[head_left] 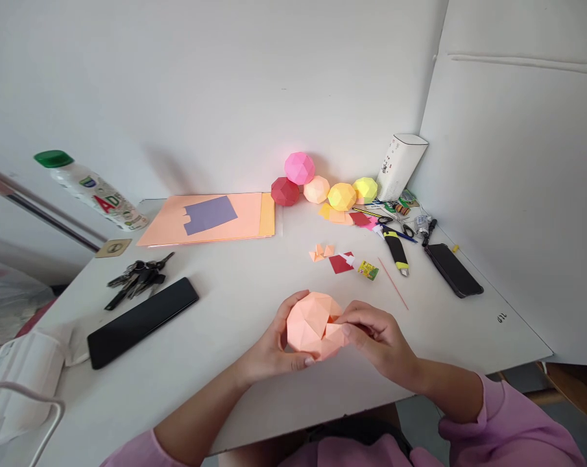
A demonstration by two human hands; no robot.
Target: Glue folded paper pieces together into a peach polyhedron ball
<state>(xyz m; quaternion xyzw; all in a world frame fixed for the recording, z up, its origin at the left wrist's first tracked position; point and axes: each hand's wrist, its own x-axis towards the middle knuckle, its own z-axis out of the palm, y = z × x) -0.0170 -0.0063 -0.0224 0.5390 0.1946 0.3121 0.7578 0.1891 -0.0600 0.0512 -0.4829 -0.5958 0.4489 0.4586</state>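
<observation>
A peach faceted paper ball [309, 324] is held above the front of the desk. My left hand [278, 340] wraps round its left side, with the thumb underneath and the fingers behind. At its right side there is a gap with a raised paper flap [336, 332]. My right hand [378, 334] pinches that flap between thumb and forefinger. Beyond the ball lie small folded peach paper pieces [321, 252], a dark red paper piece [342, 263] and a small yellow-green packet [368, 270].
Several finished paper balls [299, 168] stand against the wall. A utility knife [395, 250], scissors [408, 231] and a phone [453, 269] lie right. Left are coloured sheets [161, 220], keys [140, 277], a black phone [142, 321] and a bottle [98, 194].
</observation>
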